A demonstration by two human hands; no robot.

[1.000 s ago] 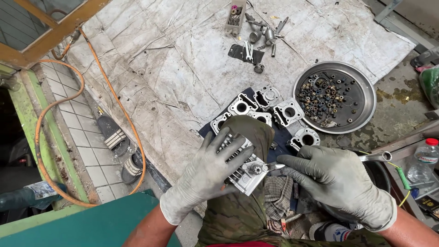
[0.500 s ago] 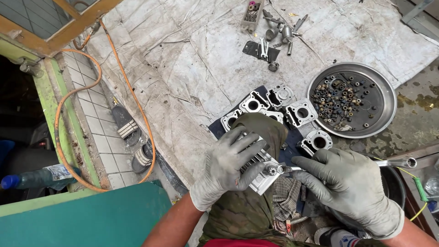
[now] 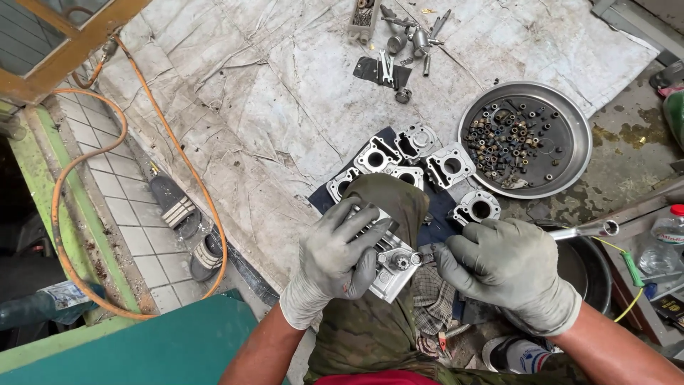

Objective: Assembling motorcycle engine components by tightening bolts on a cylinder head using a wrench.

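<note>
Pressing down on a finned metal engine part (image 3: 388, 274), the left hand (image 3: 338, 260) lies spread across its top, gloved fingers curled over the fins and closed on the casting; the part rests on the person's knee, on olive-green cloth, just below a cluster of similar cast pieces (image 3: 417, 167) laid on a dark mat; the right hand (image 3: 509, 267) is closed around a small tool (image 3: 426, 255) (too little of it shows to name its kind), whose tip points leftward at the round fitting (image 3: 399, 262) on the part's near end; so the fitting lies directly left of the right hand's grip, touching or almost touching the tool tip, with the part's long axis running diagonally from upper left to lower right; the right hand is the nearer to that fitting; a round metal tray (image 3: 578, 153) of small nuts and washers sits well apart to the upper right; an orange hose (image 3: 178, 157) loops over the tiled floor at left.
</note>
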